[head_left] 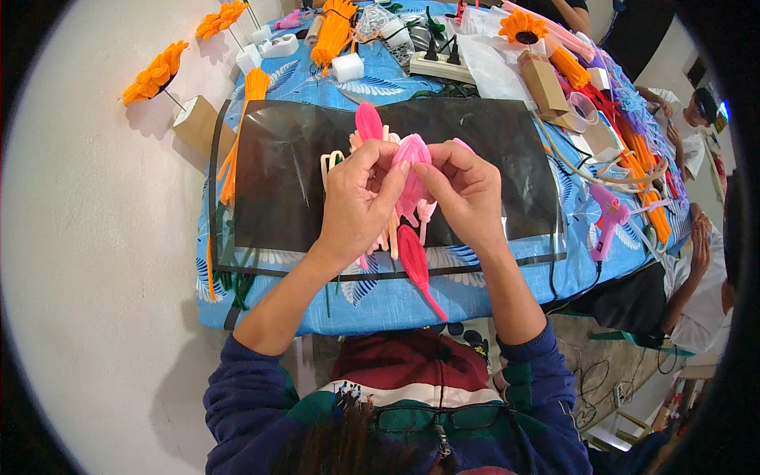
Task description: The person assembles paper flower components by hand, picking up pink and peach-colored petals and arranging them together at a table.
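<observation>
A light pink flower piece of fuzzy pipe cleaners (411,178) is pinched between both hands, petal tips up. My left hand (365,199) grips its left edge with thumb and fingers; my right hand (466,196) grips the right edge. Behind it a bright pink pipe-cleaner petal (369,122) points away from me. A deeper pink petal with a stem (414,255) lies below the hands, its stem over the mat's near edge. Cream and pale pink pipe-cleaner pieces (393,234) lie under the hands, partly hidden, on a black sheet with clear plastic over it (273,172).
A pink glue gun (610,219) lies at the right with its cord. A power strip (442,66) and orange pipe-cleaner bundles (333,35) are at the back. Orange flowers (155,74) stand in blocks at the left. Other people (692,285) sit at the right.
</observation>
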`<state>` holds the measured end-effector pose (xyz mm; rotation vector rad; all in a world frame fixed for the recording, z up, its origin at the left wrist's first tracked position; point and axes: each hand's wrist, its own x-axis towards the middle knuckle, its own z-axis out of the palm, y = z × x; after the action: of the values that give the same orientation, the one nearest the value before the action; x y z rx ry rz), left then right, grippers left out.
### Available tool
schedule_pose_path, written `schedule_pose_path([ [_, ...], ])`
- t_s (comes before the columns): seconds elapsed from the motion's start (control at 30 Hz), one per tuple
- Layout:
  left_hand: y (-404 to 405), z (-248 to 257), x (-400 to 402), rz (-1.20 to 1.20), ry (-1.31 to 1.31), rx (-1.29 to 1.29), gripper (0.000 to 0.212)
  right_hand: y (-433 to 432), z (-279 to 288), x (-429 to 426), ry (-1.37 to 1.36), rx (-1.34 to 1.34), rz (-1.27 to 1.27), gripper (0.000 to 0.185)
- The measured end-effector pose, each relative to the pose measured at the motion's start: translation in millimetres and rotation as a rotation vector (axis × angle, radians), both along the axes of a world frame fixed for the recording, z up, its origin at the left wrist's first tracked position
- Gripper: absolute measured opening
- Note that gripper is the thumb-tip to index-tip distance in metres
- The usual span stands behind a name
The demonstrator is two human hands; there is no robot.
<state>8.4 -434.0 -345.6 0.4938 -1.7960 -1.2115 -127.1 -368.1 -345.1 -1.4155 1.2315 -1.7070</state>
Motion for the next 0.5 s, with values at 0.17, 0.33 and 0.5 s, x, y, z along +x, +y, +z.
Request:
schedule_pose_path([
  [0.17, -1, -3, -3, 0.062, 0.017, -0.050, 0.011, 0, 0, -2, -0.001, -0.004, 0.006, 0.013],
  [0.33, -6, -6, -1, -0.066, -0.077, 0.058, 0.018, -2, 1, -3, -0.147, -0.028, -0.020, 0.011],
  [0.5, 3, 14, 3, -0.306, -0.202, 0.434, 0.022, -4, 1, -4, -0.180, -0.034, 0.019, 0.011],
])
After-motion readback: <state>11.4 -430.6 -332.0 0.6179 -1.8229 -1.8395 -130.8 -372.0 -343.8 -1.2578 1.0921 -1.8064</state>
